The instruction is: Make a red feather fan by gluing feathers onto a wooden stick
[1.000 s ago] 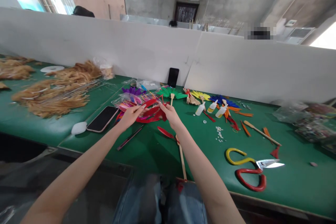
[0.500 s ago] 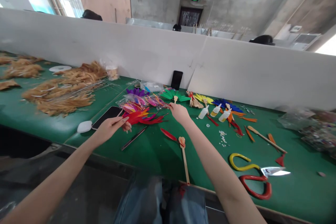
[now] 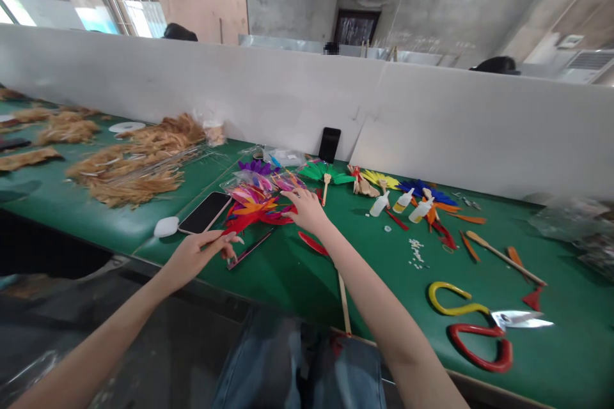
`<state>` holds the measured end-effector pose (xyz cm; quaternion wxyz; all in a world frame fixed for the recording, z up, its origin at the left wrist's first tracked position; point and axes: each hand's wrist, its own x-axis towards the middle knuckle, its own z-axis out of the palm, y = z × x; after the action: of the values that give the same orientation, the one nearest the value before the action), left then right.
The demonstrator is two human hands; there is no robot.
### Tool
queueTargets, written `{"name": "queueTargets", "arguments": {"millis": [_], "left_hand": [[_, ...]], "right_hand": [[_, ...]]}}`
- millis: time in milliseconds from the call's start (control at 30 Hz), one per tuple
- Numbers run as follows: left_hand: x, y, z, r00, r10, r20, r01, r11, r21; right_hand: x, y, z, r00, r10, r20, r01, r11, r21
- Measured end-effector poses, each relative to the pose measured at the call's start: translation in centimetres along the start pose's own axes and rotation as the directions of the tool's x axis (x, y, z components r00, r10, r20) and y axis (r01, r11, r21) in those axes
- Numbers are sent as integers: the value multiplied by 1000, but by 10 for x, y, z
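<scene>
My left hand (image 3: 201, 252) pinches a red feather (image 3: 240, 222) between thumb and fingers, its other end spreading toward the pile. Above the pile's right side, my right hand (image 3: 309, 209) has curved fingers held apart; whether the fingertips touch a feather I cannot tell. Orange and red feathers (image 3: 256, 206) lie between the hands, with pink feathers in clear bags (image 3: 252, 184) behind them. Under the left fingers is a dark, slim tool (image 3: 254, 249). A wooden stick (image 3: 344, 300) with a red feather (image 3: 313, 243) lies in front, its upper part hidden by my right forearm.
At right lie scissors (image 3: 472, 319) with yellow and red handles, white beads (image 3: 416, 252) and glue bottles (image 3: 401, 200). A phone (image 3: 206, 212) and white case (image 3: 166, 227) are at left, near brown feathers (image 3: 129, 172). Behind stands a green feather fan (image 3: 326, 172) and a white partition (image 3: 268, 96).
My right hand has come down and left over the feathers, its fingers opening from a pinch. The left hand keeps its feather, held slightly lower. The view has shifted a little.
</scene>
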<state>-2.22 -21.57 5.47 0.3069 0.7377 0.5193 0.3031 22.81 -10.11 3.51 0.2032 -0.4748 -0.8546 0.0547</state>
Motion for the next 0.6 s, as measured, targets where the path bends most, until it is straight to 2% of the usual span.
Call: {"name": "queueTargets", "arguments": {"millis": [67,133,167,233,300,367,400,433,500,567,600], "left_hand": [[0,5,2,999,39,10,-40,997,64],[4,13,8,990,113,89,-125,982,139],[8,17,13,978,160,137,-185,963,196],[18,24,23,937,274,218,-335,883,329],[31,29,34,878,405,255,-479,760,439],[45,34,43,818,507,272,-571,660,488],[52,36,48,803,534,265,-588,637,497],[58,40,53,805,542,241,-582,641,501],[69,48,63,856,497,138,-500,734,460],[75,60,74,942,337,10,-327,906,268],[77,68,80,977,213,-12,-211,972,105]], "right_hand": [[-11,2,-13,999,46,-16,-38,949,312],[-26,4,-29,994,58,90,-101,790,605],[-35,4,-37,989,34,145,-126,714,689],[-52,5,-51,979,-13,204,-150,631,761],[-69,6,-62,966,-44,255,-179,599,781],[-85,8,-66,960,-29,278,-211,578,788],[-92,10,-65,963,0,270,-223,566,794],[-99,12,-64,968,42,246,-228,552,802],[-113,15,-58,977,147,157,-211,523,826],[-127,17,-50,959,281,21,-164,496,853],[-134,17,-45,931,359,-59,-135,492,860]]}}
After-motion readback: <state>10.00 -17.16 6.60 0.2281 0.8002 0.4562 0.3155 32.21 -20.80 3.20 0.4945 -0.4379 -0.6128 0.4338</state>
